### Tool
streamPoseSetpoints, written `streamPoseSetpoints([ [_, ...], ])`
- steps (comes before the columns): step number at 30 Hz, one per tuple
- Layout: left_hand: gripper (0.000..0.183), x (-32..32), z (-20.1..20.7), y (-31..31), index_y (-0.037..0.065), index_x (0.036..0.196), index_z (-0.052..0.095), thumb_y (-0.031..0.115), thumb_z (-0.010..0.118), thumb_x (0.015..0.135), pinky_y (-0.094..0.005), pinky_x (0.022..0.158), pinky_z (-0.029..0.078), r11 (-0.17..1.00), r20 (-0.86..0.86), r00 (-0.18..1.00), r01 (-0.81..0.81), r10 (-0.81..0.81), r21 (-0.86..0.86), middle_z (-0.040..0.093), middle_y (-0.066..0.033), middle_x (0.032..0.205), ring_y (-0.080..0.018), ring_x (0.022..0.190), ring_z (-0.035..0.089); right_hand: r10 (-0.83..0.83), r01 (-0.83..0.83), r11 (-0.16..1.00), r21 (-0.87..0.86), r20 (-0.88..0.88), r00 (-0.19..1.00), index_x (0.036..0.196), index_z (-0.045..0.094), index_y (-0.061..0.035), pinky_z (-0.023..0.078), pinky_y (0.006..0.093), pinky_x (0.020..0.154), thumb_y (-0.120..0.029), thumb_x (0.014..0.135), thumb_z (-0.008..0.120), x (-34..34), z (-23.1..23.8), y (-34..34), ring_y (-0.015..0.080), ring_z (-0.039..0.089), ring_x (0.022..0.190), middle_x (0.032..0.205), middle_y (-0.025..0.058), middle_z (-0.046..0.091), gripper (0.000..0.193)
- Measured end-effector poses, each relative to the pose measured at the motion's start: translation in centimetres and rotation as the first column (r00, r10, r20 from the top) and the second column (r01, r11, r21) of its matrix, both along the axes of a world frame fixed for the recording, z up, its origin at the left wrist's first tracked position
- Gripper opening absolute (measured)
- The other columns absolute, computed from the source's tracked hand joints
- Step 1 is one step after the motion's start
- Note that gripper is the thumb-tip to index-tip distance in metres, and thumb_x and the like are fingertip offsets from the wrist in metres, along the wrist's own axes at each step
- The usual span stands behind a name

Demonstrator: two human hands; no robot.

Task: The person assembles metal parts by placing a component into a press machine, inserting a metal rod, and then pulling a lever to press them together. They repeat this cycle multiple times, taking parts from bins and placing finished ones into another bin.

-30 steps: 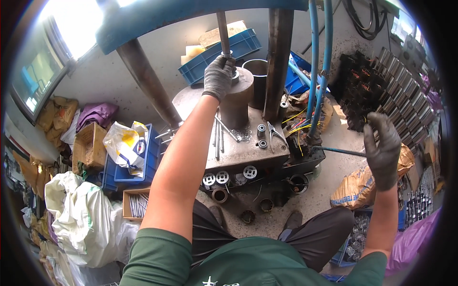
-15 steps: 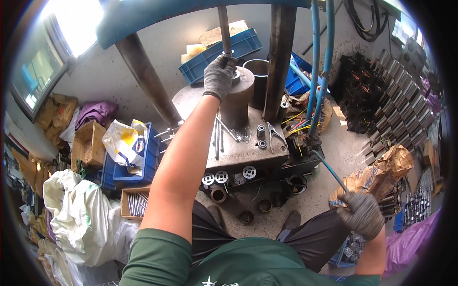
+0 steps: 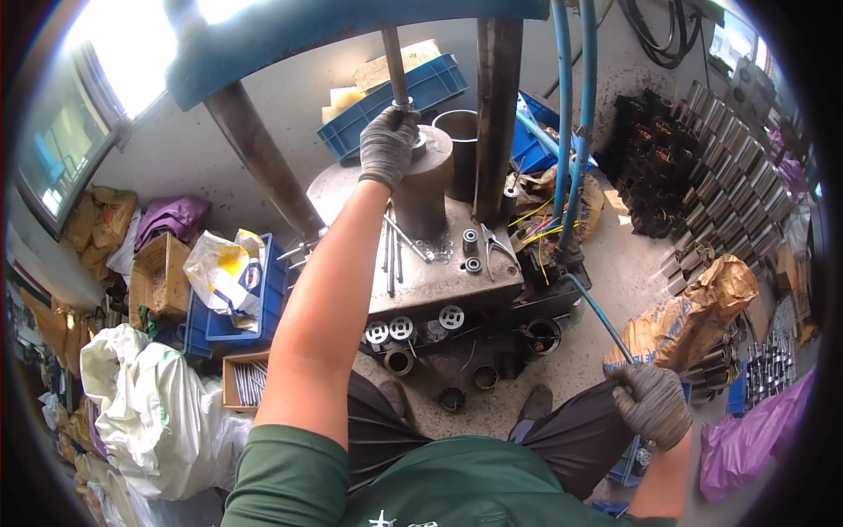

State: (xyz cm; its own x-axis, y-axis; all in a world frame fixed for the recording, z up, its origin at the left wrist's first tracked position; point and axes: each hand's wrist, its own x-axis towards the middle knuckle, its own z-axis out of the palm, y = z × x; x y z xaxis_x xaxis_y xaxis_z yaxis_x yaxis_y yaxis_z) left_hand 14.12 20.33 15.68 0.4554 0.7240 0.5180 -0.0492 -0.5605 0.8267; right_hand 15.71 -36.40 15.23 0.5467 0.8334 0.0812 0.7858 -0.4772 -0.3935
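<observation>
My left hand (image 3: pixel 389 145), in a grey knit glove, is closed around the lower end of an upright metal rod (image 3: pixel 394 66), just under a light collar (image 3: pixel 403 104). Its fingertips are hidden. Below it, a metal ring (image 3: pixel 419 145) lies on top of a thick steel cylinder (image 3: pixel 420 189) on the press table (image 3: pixel 413 290). My right hand (image 3: pixel 654 404), gloved alike, is closed at the near end of a slim blue lever (image 3: pixel 600 318). Thin rods (image 3: pixel 392 255), two small bearings (image 3: pixel 471 250) and pliers (image 3: pixel 500 246) lie on the table.
Thick posts (image 3: pixel 496 123) and a blue crossbeam (image 3: pixel 351 44) frame the table. Blue pipes (image 3: pixel 565 114) run down beside the right post. Blue crates (image 3: pixel 228 325) and a white sack (image 3: pixel 132 395) crowd the left. Metal tubes (image 3: pixel 733 167) and a brown paper sack (image 3: pixel 685 321) stand right.
The whole view has shifted slightly left. My right hand and the lever's end sit a little lower; that hand was motion-smeared before. My left hand keeps its hold on the rod.
</observation>
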Motion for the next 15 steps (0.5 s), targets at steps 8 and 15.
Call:
streamPoseSetpoints([
  [8, 0.025, -0.6, 1.3, -0.6, 0.003, 0.113, 0.072, 0.026, 0.073, 0.103, -0.0259, 0.074, 0.053, 0.999, -0.024, 1.0, 0.008, -0.008, -0.032, 0.072, -0.0015, 0.087, -0.0087, 0.077, 0.063, 0.112, -0.091, 0.97, -0.225, 0.082, 0.99, 0.091, 0.071, -0.0025, 0.056, 0.0497, 0.076, -0.022, 0.085, 0.068, -0.9, -1.3, -1.0, 0.0406, 0.07, 0.081, 0.084, 0.0197, 0.071, 0.021],
  [15, 0.027, -0.8, 0.9, 0.1, 0.004, 0.114, 0.07, 0.03, 0.069, 0.105, -0.025, 0.073, 0.051, 0.968, 0.117, 0.979, 0.187, -0.169, -0.166, 0.067, 0.0004, 0.083, -0.0077, 0.074, 0.06, 0.099, -0.073, 0.976, -0.206, 0.12, 0.988, 0.08, 0.063, -0.0045, 0.053, 0.0521, 0.072, -0.025, 0.086, 0.069, -1.0, -2.0, -1.1, 0.0413, 0.066, 0.077, 0.077, 0.0189, 0.064, 0.022],
])
